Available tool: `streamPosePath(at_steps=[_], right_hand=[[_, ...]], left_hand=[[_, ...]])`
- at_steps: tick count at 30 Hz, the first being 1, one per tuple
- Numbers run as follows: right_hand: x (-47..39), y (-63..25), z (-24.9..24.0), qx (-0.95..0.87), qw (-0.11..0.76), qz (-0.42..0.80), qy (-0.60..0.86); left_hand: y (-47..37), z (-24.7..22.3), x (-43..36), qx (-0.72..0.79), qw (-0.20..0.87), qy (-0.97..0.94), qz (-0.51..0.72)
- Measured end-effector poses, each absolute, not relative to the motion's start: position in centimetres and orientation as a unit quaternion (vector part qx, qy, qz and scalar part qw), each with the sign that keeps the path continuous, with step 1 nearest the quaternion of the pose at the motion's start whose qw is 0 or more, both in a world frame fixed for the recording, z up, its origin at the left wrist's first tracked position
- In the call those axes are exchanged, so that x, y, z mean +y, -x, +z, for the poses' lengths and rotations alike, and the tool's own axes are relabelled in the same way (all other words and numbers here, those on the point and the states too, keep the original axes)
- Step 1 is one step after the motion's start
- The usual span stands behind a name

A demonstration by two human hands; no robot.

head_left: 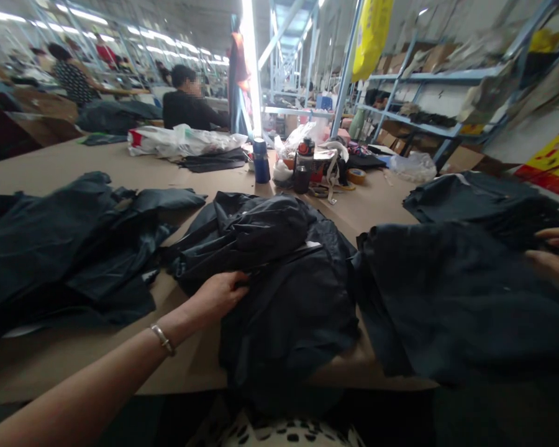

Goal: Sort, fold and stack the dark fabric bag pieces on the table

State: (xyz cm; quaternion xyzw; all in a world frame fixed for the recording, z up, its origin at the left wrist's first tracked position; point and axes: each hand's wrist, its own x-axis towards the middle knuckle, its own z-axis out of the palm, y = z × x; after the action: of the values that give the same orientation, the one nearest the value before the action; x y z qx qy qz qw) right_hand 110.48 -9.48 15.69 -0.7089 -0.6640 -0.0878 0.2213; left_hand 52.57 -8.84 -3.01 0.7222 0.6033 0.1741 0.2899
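A heap of dark garments lies on the brown table in front of me. My left hand, with a bracelet at the wrist, is at the left side of this heap, its fingers curled closed on the dark cloth. At the far right edge my right hand reaches over a stack of dark cloth pieces; its thumb and fingers are apart, and the frame cuts it off. A small white label shows on the middle heap.
More dark garments lie at the left, and another dark stack at the back right. Behind stand a blue bottle, a dark bottle, tape and plastic bags. A person sits beyond the table.
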Motion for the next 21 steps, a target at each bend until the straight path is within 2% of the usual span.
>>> streamPosePath(at_steps=[1,3,7,9,12,15,21], right_hand=[[-9.6,-109.8,15.0,-0.646,0.185,-0.110,0.733],[-10.0,-105.8,13.0,-0.653,0.153,-0.057,0.740],[-10.1,-93.1,8.2,-0.818,0.177,0.071,0.543],[-8.9,-87.4,6.0,-0.867,0.143,0.089,0.469],[-5.4,-81.3,3.4,-0.874,0.061,0.081,0.475],[-1.6,-78.3,1.5,-0.842,0.035,0.080,0.533],[0.8,-78.8,0.6,-0.829,0.058,0.107,0.545]], left_hand=[[-52.6,-3.7,-8.9,0.607,0.271,-0.728,0.169],[-53.1,-4.6,-8.9,0.621,0.243,-0.726,0.169],[-54.1,-5.0,-8.1,0.659,0.210,-0.707,0.149],[-54.4,-5.1,-7.8,0.667,0.206,-0.702,0.139],[-54.7,-5.2,-7.7,0.676,0.198,-0.696,0.139],[-54.6,-5.2,-8.0,0.675,0.200,-0.695,0.146],[-53.7,-4.9,-8.6,0.647,0.235,-0.704,0.174]])
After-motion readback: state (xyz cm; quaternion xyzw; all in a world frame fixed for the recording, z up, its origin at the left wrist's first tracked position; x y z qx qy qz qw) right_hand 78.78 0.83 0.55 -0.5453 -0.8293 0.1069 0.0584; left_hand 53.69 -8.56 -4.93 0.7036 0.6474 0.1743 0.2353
